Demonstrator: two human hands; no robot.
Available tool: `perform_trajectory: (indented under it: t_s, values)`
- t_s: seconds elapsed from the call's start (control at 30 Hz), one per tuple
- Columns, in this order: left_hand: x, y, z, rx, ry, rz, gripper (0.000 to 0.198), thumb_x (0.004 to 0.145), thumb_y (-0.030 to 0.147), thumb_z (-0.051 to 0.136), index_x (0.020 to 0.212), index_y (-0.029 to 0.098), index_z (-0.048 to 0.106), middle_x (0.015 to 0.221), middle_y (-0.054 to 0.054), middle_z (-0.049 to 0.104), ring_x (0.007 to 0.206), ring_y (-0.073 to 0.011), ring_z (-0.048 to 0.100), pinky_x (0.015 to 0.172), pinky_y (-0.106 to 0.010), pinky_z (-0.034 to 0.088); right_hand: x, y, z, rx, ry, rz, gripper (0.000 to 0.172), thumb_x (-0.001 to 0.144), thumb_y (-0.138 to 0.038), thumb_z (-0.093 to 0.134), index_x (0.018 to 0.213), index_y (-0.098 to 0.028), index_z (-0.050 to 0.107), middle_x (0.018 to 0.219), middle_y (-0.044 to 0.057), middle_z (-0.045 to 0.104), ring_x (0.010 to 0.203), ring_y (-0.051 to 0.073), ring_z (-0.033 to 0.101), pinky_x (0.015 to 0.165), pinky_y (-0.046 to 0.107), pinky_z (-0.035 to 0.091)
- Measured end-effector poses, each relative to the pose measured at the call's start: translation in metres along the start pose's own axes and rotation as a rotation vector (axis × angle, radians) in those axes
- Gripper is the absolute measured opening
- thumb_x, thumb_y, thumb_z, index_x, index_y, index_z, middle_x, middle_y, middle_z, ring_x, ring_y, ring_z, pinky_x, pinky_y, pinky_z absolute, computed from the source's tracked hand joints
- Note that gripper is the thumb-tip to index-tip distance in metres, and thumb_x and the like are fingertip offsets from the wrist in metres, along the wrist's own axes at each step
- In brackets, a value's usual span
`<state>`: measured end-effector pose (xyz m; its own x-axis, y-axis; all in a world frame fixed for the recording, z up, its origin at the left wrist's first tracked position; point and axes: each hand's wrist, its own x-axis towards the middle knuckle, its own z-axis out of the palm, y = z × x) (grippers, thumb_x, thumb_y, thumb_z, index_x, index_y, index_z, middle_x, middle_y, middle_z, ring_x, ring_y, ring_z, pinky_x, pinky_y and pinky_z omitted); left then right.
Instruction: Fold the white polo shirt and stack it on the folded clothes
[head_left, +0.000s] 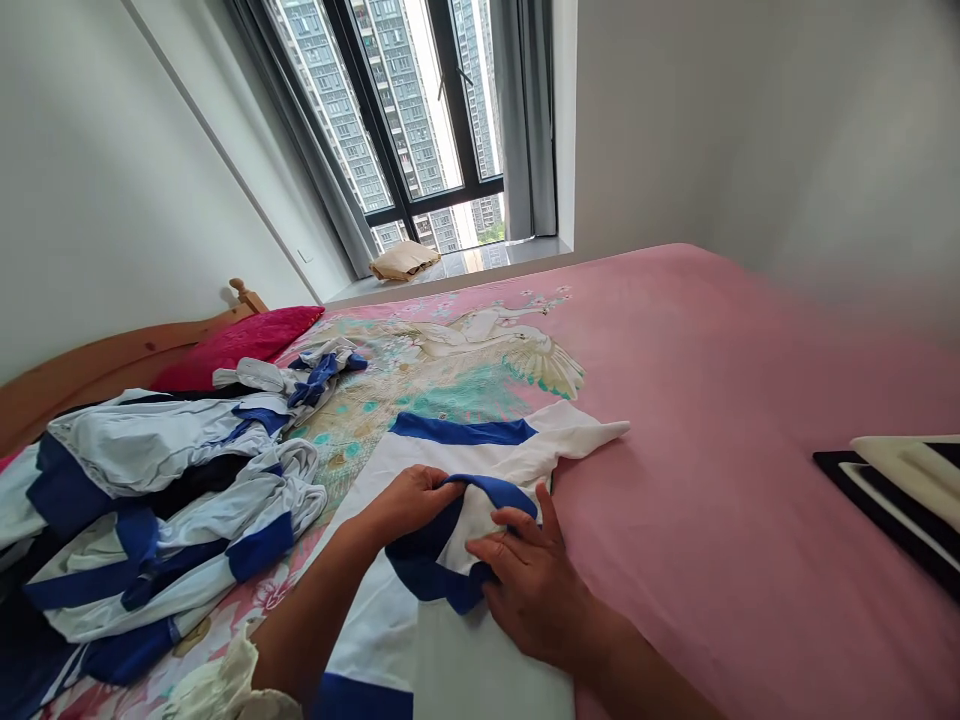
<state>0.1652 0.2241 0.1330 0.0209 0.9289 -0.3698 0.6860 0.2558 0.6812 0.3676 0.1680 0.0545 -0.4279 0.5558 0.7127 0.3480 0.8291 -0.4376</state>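
A white and blue long-sleeved shirt (367, 580) lies spread on the bed in front of me. My left hand (405, 505) pinches the edge of a blue band of it between thumb and fingers. The band is lifted and curled, so some white cloth shows inside the fold. On the right of the fold, my right hand (540, 600) grips the same cloth, its index finger raised and the other fingers bent over the fabric. Its thumb is partly hidden by the cloth. One white sleeve (589, 435) points away to the right.
A heap of white and blue clothes (157, 500) lies to the left, by a red pillow (240, 345) and the wooden headboard (135, 350). Folded black and cream clothes (900, 500) sit at the right. A pink patterned sheet (675, 400) covers the bed; a window (420, 120) stands beyond.
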Motion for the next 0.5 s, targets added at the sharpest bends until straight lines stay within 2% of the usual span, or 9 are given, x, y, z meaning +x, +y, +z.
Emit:
perform_trajectory:
  t_s: [0.1, 0.2, 0.37, 0.43, 0.5]
  values:
    - [0.008, 0.002, 0.004, -0.189, 0.033, -0.108, 0.038, 0.061, 0.054, 0.067, 0.059, 0.016, 0.060, 0.048, 0.003, 0.053, 0.050, -0.0126, 0.047, 0.046, -0.024, 0.030, -0.003, 0.003, 0.005, 0.055, 0.030, -0.011, 0.023, 0.072, -0.004, 0.048, 0.083, -0.023, 0.054, 0.074, -0.004, 0.060, 0.086, 0.017, 0.054, 0.112, 0.059, 0.004]
    - [0.015, 0.001, 0.008, -0.284, 0.024, -0.165, 0.041, 0.062, 0.056, 0.066, 0.067, 0.015, 0.063, 0.053, -0.001, 0.061, 0.055, -0.0169, 0.056, 0.049, -0.026, 0.039, -0.004, 0.004, 0.001, 0.064, 0.015, -0.041, 0.024, 0.063, -0.005, 0.048, 0.079, -0.022, 0.052, 0.069, -0.004, 0.055, 0.077, 0.015, 0.051, 0.111, 0.058, 0.011]
    - [0.017, -0.006, 0.014, -0.478, 0.034, -0.201, 0.037, 0.066, 0.047, 0.066, 0.089, 0.020, 0.060, 0.074, -0.002, 0.071, 0.070, -0.0188, 0.065, 0.064, -0.029, 0.051, -0.003, -0.002, -0.012, 0.148, -0.114, -0.088, 0.013, 0.054, -0.013, 0.046, 0.063, -0.022, 0.045, 0.062, -0.004, 0.046, 0.063, 0.013, 0.047, 0.110, 0.053, 0.020]
    - [0.016, -0.007, 0.017, -0.501, 0.048, -0.213, 0.036, 0.066, 0.046, 0.067, 0.089, 0.020, 0.060, 0.073, -0.002, 0.071, 0.069, -0.0191, 0.066, 0.063, -0.030, 0.051, -0.002, -0.004, -0.012, 0.188, -0.147, -0.098, 0.009, 0.055, -0.014, 0.045, 0.060, -0.022, 0.045, 0.058, -0.005, 0.045, 0.056, 0.011, 0.044, 0.109, 0.050, 0.024]
    - [0.013, -0.007, 0.020, -0.484, 0.057, -0.216, 0.036, 0.067, 0.049, 0.066, 0.084, 0.018, 0.061, 0.069, -0.003, 0.070, 0.066, -0.0196, 0.065, 0.060, -0.030, 0.050, -0.001, -0.004, -0.010, 0.187, -0.168, -0.088, 0.010, 0.064, -0.014, 0.045, 0.063, -0.023, 0.049, 0.058, -0.005, 0.048, 0.053, 0.011, 0.045, 0.108, 0.047, 0.028]
